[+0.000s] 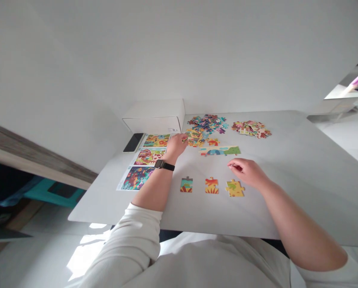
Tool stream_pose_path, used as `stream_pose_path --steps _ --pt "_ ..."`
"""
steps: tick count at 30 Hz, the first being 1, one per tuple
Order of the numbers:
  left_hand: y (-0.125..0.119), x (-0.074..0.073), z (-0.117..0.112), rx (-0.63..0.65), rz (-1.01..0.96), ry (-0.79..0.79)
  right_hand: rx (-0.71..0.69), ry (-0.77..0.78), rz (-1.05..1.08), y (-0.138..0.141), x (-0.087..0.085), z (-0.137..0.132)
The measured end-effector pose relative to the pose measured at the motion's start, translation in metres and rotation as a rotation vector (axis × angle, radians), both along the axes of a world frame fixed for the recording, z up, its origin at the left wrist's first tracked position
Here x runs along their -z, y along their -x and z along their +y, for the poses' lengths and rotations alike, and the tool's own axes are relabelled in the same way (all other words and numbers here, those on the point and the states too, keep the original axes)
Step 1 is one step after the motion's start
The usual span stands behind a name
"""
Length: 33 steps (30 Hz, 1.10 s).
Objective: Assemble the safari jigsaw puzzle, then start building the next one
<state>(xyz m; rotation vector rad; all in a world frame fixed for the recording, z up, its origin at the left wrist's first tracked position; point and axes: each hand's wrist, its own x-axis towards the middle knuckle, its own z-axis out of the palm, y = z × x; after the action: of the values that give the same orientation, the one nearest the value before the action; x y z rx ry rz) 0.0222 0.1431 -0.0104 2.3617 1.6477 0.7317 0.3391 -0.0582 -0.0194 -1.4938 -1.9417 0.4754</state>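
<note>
Reaching to the yellow heap (197,139), the left hand (177,145) has its fingers bent by a small piece (184,140); whether they grip it I cannot tell. The right hand (247,171) curls over the tabletop (295,168), its hold hidden too. One strip (233,150) looks joined; three single pieces (211,186) lie apart nearer the person (221,260), while that heap, the blue heap (207,123) and the pink heap (251,130) look unjoined.

Two hands (176,145), three pictures (149,157), one box (152,123)

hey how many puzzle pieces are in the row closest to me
3: a teal piece on the left, an orange piece in the middle, a yellow piece on the right. None looks hidden.
</note>
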Motion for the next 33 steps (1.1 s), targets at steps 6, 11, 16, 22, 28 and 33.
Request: stream_pose_path --steps 6,11,16,22,28,33 --pt "-0.011 -0.012 0.008 -0.005 0.136 0.029 -0.015 0.004 -0.007 0.001 -0.001 -0.001" --pt "-0.038 -0.024 0.03 -0.013 0.246 0.104 -0.024 0.018 -0.03 0.001 0.002 0.001" --pt "-0.055 -0.026 0.056 -0.006 0.195 0.227 -0.019 0.025 -0.041 0.001 0.002 0.001" --pt "-0.06 -0.026 0.07 0.042 0.113 0.24 -0.019 0.02 -0.061 0.003 -0.004 0.0" --pt "-0.045 -0.03 0.067 0.002 -0.036 0.185 -0.024 0.0 -0.06 0.004 -0.006 -0.001" --pt "-0.024 -0.034 0.03 0.086 -0.374 0.272 0.011 -0.028 -0.02 -0.002 -0.005 0.001"
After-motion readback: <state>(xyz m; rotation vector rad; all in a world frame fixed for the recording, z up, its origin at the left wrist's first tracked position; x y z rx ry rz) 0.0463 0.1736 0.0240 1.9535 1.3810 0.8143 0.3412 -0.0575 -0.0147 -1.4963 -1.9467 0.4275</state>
